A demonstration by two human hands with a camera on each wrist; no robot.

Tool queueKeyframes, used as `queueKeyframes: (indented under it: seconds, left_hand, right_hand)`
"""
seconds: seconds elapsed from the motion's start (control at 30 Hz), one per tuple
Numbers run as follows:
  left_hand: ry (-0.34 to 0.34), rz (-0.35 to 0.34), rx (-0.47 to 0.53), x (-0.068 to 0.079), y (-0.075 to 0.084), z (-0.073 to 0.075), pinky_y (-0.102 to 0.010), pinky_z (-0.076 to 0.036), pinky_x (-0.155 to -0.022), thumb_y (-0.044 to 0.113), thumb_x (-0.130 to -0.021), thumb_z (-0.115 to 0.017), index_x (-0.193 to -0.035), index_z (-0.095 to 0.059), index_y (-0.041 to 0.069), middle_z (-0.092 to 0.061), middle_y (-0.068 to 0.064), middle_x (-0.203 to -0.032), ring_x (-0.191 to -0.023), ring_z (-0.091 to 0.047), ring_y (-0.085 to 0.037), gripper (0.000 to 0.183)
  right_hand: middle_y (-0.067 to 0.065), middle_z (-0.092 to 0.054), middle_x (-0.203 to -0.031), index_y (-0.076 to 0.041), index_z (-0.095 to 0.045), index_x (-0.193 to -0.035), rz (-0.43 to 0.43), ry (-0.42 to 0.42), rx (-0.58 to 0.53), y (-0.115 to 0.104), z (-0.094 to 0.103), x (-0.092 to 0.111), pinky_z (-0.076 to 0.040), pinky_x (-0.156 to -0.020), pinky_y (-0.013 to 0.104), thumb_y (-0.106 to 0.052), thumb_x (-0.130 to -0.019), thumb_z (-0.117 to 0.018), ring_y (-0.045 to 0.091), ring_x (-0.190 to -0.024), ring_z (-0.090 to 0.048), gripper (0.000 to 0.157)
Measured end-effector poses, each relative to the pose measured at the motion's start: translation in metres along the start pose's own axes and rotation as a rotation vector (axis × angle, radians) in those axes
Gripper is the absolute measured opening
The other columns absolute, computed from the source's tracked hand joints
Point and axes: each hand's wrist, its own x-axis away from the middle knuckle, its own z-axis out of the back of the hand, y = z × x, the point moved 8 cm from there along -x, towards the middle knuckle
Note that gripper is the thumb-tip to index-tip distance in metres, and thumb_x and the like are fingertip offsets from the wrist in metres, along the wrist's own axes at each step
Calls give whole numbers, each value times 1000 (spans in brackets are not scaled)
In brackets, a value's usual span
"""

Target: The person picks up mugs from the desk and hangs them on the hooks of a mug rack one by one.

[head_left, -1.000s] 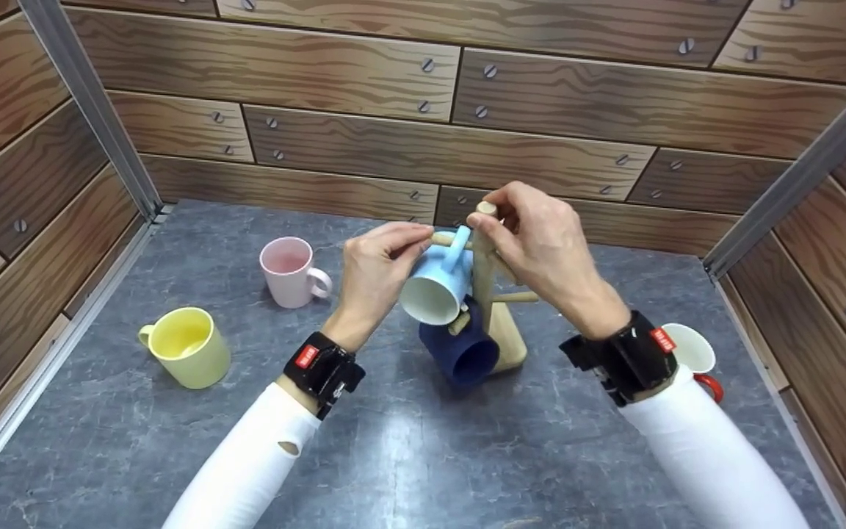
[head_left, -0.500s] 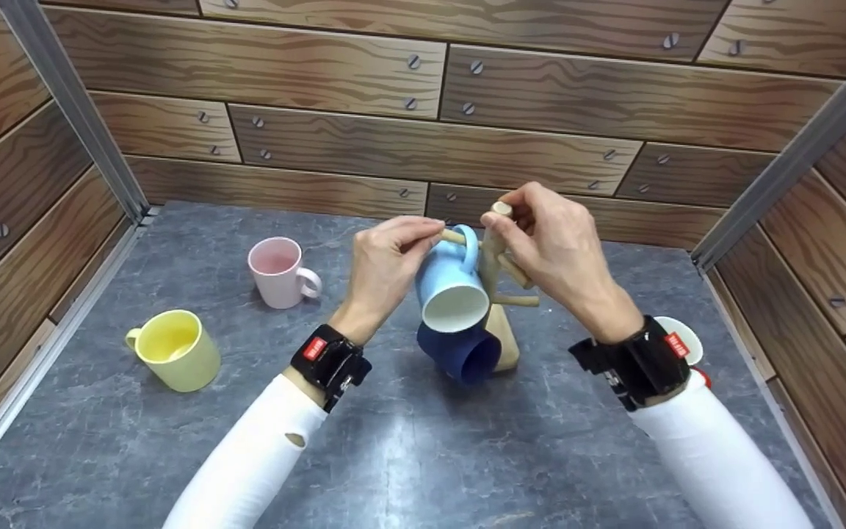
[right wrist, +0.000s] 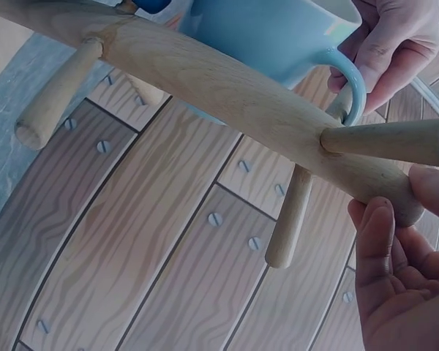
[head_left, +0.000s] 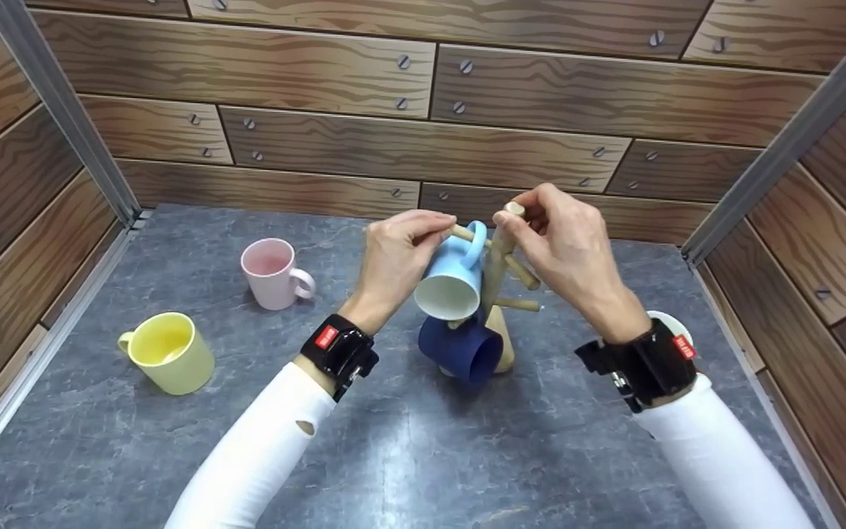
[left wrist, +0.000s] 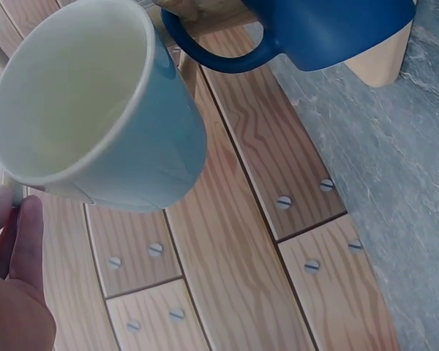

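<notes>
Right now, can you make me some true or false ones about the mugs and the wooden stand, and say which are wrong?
1. The light blue mug has a peg of the wooden stand through its handle. True.
2. The yellow mug hangs on the stand. False: the yellow mug stands on the table.
3. The right hand has its fingers on the top of the stand. True.
4. The dark blue mug is above the light blue mug. False: the dark blue mug is below it.
</notes>
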Motion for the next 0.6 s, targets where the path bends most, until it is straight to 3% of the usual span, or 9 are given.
queueKeyframes:
  seconds: [0.33, 0.6]
  left_hand:
    - [-36, 23, 3, -8, -1, -13, -22, -56, -91, 6, -91, -78, -103, -83, 7, -79, -6, -104, -101, -75, -20, 13]
    - [-50, 14, 15, -11, 2, -20, -19, -55, -92, 4, -91, -78, -104, -82, 7, -79, -6, -105, -102, -75, -20, 14]
  right_hand:
    - [6, -74, -83, -3, -71, -98, -78, 13, -8, 11, 5, 3, -47, -63, 23, -25, -96, -77, 17, -71, -66, 23]
    - [7, -74, -83, -3, -71, -99, -106, 21, 4, 16, 10, 7, -47, -63, 27, -29, -96, -77, 18, -71, -66, 27]
